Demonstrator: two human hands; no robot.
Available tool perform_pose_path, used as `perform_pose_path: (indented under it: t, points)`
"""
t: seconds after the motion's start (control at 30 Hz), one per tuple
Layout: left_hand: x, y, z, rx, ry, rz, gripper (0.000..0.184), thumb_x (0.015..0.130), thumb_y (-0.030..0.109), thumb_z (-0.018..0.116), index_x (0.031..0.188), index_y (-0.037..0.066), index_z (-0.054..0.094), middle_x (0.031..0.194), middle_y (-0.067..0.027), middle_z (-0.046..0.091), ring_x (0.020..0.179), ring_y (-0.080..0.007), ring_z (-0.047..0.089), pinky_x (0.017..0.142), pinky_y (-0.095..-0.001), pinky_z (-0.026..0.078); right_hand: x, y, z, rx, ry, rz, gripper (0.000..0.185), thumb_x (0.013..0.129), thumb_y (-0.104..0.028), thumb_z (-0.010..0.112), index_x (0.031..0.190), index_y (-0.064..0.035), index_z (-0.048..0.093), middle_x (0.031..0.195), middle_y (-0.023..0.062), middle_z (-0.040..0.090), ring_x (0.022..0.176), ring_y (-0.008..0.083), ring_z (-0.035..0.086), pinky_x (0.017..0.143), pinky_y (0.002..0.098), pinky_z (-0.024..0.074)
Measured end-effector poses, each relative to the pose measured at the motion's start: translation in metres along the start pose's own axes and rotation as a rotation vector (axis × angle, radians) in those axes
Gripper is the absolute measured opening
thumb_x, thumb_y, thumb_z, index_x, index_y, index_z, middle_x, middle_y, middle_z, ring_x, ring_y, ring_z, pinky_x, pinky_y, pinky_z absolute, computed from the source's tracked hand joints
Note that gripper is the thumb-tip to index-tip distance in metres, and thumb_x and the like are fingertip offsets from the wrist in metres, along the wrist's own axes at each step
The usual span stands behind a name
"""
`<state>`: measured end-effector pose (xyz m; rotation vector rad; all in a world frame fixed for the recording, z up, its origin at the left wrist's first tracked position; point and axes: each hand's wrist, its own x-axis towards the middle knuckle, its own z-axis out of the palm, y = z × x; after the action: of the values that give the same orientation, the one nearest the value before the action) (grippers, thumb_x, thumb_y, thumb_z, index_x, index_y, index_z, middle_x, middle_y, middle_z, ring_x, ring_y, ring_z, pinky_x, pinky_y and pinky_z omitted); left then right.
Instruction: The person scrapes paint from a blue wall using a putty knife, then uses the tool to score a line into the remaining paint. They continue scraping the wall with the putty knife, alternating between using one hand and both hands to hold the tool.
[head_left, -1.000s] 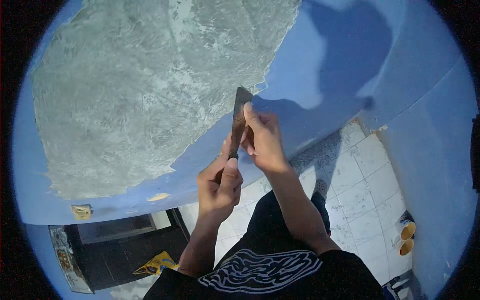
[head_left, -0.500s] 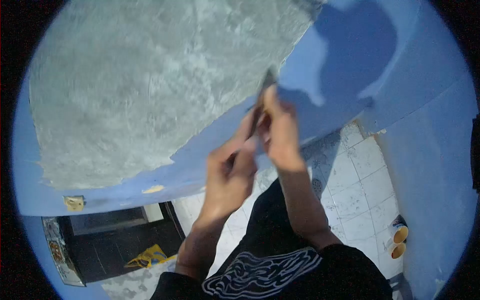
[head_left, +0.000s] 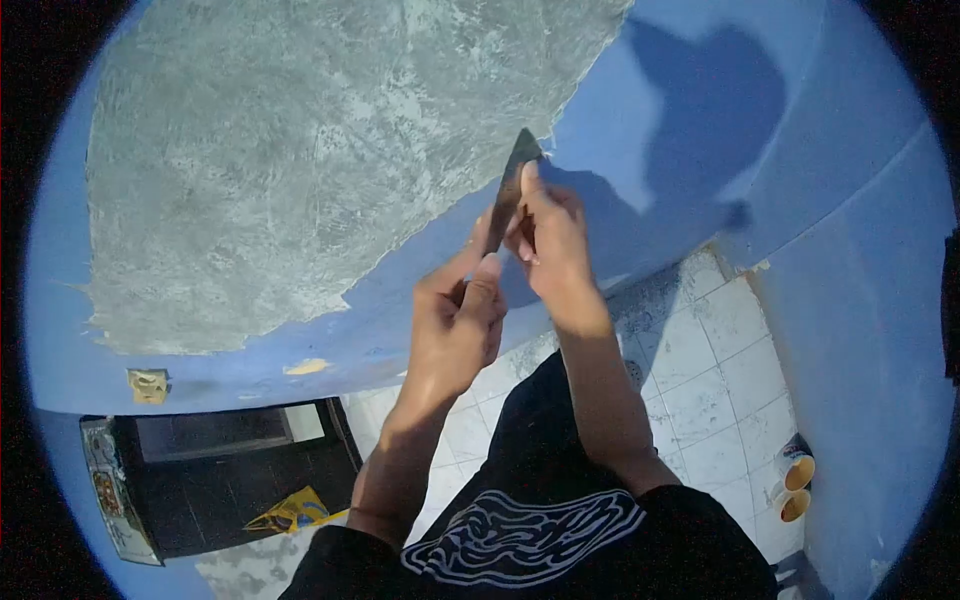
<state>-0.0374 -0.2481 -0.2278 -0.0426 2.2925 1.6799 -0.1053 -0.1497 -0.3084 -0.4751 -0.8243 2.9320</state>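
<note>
The right hand (head_left: 555,235) is just ahead and to the right of the left hand (head_left: 455,325). The left hand is curled in a firm grip, its thumb (head_left: 488,268) pointing forward on top. The right thumb (head_left: 533,182) is stretched forward, the fingers bent in toward the left. Behind the hands, the left forearm (head_left: 398,465) slants back and outward; the right forearm (head_left: 605,395) angles back and to the right.

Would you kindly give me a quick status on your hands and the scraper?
Left hand gripping scraper; right hand on its blade. Tip at ragged edge of blue paint, contact unclear. Nothing visibly in the way.
</note>
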Motion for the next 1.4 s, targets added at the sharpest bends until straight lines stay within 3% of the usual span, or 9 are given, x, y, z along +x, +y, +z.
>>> perform_pose_path:
  t: [0.1,0.2,0.47,0.77,0.83,1.07,1.13,1.2,1.4]
  points:
    - [-0.008,-0.007,0.005,-0.02,0.043,0.055,0.046,0.101,0.024,0.048,0.145,0.01,0.041,0.058,0.0067,0.037,0.043,-0.0018,0.03,0.037,-0.019,0.024,-0.004,0.001,-0.006,-0.001,-0.154,0.022,0.048,0.095,-0.04,0.058,0.06,-0.007,0.054,0.053,0.0015,0.051,0.038,0.0084,0.039,0.035,0.0242,0.0253]
    - [-0.012,0.012,0.005,-0.073,0.007,0.005,0.039,0.101,0.02,0.049,0.138,0.008,0.05,0.059,0.0043,0.046,0.044,-0.0027,0.038,0.038,-0.0195,0.03,-0.002,0.005,-0.004,0.065,-0.158,0.04,0.045,0.094,-0.038,0.061,0.062,-0.0064,0.057,0.052,0.0019,0.051,0.035,0.0101,0.04,0.034,0.0258,0.0266]
    - [-0.005,0.011,-0.007,0.033,0.04,0.004,0.036,0.101,0.02,0.049,0.134,0.007,0.054,0.058,0.0041,0.044,0.043,-0.0035,0.039,0.037,-0.0207,0.029,-0.004,0.007,0.004,0.032,-0.112,-0.053,0.05,0.093,-0.041,0.061,0.058,-0.0069,0.053,0.05,0.0019,0.05,0.035,0.0104,0.039,0.033,0.0262,0.0264]
    - [-0.002,0.009,0.005,0.008,-0.002,0.006,0.042,0.101,0.023,0.049,0.141,0.008,0.047,0.058,0.0044,0.043,0.043,-0.003,0.037,0.037,-0.0196,0.029,0.002,0.003,-0.005,0.049,-0.101,-0.046,0.049,0.095,-0.039,0.061,0.058,-0.0066,0.055,0.05,0.002,0.05,0.035,0.0101,0.039,0.034,0.0261,0.0263]
    - [-0.008,0.002,0.007,0.003,0.019,0.037,0.049,0.101,0.023,0.047,0.147,0.011,0.037,0.056,0.0074,0.035,0.04,-0.0017,0.031,0.034,-0.0194,0.025,-0.005,0.002,-0.001,0.003,-0.1,0.01,0.049,0.095,-0.038,0.06,0.058,-0.0063,0.054,0.05,0.0024,0.05,0.035,0.0101,0.039,0.034,0.026,0.0262]
    - [-0.007,0.002,0.009,-0.023,0.011,0.01,0.048,0.102,0.023,0.046,0.147,0.012,0.036,0.057,0.0072,0.036,0.04,-0.0016,0.031,0.034,-0.0182,0.026,0.001,-0.002,-0.006,0.043,-0.096,0.021,0.046,0.095,-0.035,0.062,0.059,-0.0071,0.053,0.051,0.001,0.05,0.035,0.0098,0.039,0.033,0.0264,0.0263]
    - [-0.002,0.006,0.01,-0.043,0.006,0.004,0.045,0.102,0.023,0.046,0.144,0.008,0.041,0.056,0.0064,0.039,0.042,-0.001,0.035,0.036,-0.0181,0.029,0.005,-0.002,-0.004,0.016,-0.038,-0.059,0.045,0.094,-0.035,0.062,0.061,-0.0068,0.054,0.051,0.001,0.05,0.036,0.0095,0.039,0.033,0.0261,0.0256]
    - [0.005,-0.003,0.016,-0.111,-0.012,0.038,0.048,0.102,0.026,0.047,0.147,0.013,0.037,0.058,0.0068,0.038,0.04,-0.0018,0.031,0.034,-0.0183,0.026,0.006,-0.004,-0.005,0.045,-0.111,-0.067,0.047,0.093,-0.037,0.063,0.059,-0.0069,0.054,0.05,0.0007,0.049,0.035,0.0096,0.04,0.033,0.0259,0.0257]
    - [-0.002,-0.009,0.016,-0.045,0.02,0.02,0.047,0.101,0.027,0.048,0.146,0.012,0.04,0.058,0.0077,0.036,0.043,-0.0011,0.03,0.037,-0.018,0.026,0.004,-0.002,-0.011,0.031,-0.076,-0.034,0.043,0.095,-0.036,0.06,0.062,-0.0083,0.057,0.051,0.0,0.049,0.037,0.008,0.037,0.036,0.0244,0.0252]
